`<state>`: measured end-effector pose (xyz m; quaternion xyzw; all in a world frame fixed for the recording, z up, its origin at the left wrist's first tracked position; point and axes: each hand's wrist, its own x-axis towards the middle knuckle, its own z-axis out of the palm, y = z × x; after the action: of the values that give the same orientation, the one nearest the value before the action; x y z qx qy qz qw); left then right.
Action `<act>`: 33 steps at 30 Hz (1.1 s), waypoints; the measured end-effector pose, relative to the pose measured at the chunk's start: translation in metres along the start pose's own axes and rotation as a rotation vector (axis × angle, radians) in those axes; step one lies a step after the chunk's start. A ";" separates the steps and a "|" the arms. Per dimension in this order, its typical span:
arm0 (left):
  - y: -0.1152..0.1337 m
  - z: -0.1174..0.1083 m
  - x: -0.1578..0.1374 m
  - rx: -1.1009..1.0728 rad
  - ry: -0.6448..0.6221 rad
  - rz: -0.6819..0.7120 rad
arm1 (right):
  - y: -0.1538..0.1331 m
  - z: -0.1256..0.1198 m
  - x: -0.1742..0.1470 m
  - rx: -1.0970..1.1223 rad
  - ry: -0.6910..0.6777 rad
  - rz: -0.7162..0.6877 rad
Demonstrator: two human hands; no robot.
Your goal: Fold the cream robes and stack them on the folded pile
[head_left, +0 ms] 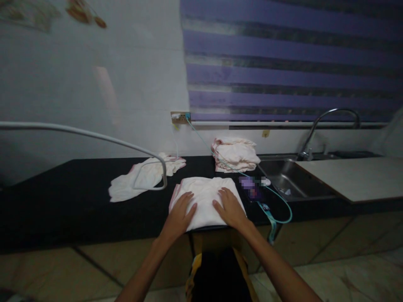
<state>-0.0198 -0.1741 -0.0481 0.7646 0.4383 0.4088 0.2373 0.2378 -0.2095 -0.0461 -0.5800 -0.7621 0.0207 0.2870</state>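
A white cloth [204,191] with a pinkish edge lies folded into a rough rectangle at the front of the black countertop. My left hand [181,213] rests on its left part, fingers stretched out. On the right part lies my right hand [231,208], also flat with its fingers apart. Neither hand grips anything. Behind the folded cloth, to the right, sits a stack of folded cloths [236,154] of similar white fabric with pink edging. Another white cloth [138,180] lies loose and crumpled to the left.
A bent white rod [119,143] reaches in from the left above the crumpled cloth. Right of my hands are a phone [252,193] and a teal cable [288,209] running to a wall socket [180,118]. Farther right are a steel sink [302,184], a faucet [315,126] and a pale board [352,178].
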 end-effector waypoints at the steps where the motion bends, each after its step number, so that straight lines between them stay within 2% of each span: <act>1: 0.004 -0.004 -0.004 -0.035 -0.043 0.030 | -0.001 -0.004 -0.005 0.028 0.005 -0.063; 4: 0.011 -0.016 -0.021 -0.128 -0.237 0.048 | -0.003 -0.015 -0.025 0.047 -0.092 -0.237; 6: 0.010 -0.019 -0.032 -0.132 -0.297 0.014 | -0.003 -0.017 -0.039 -0.007 -0.167 -0.261; 10: 0.007 -0.022 -0.045 0.013 -0.314 0.061 | -0.004 -0.017 -0.056 -0.113 -0.221 -0.241; 13: 0.018 -0.027 -0.051 0.081 -0.351 0.115 | -0.007 -0.023 -0.062 -0.112 -0.259 -0.222; 16: 0.039 -0.033 -0.050 0.057 -0.344 0.104 | -0.011 -0.042 -0.065 -0.090 -0.295 -0.197; 18: 0.057 -0.036 -0.041 0.041 -0.304 0.096 | -0.015 -0.064 -0.059 -0.049 -0.301 -0.208; 20: 0.080 -0.039 -0.020 0.050 -0.310 0.116 | -0.017 -0.095 -0.046 0.009 -0.282 -0.213; 23: 0.120 -0.043 0.030 0.123 -0.366 0.189 | -0.018 -0.153 -0.012 0.081 -0.231 -0.202; 27: 0.167 -0.043 0.108 0.134 -0.233 0.301 | -0.005 -0.229 0.043 0.144 -0.144 -0.236; 30: 0.191 -0.035 0.166 0.081 -0.174 0.320 | 0.015 -0.270 0.082 0.199 -0.073 -0.245; 33: 0.207 -0.025 0.223 0.080 -0.208 0.291 | 0.038 -0.298 0.120 0.286 0.051 -0.244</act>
<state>0.1202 -0.0856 0.2080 0.8668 0.3118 0.3401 0.1890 0.3886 -0.1793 0.2385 -0.4369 -0.8086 0.0789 0.3862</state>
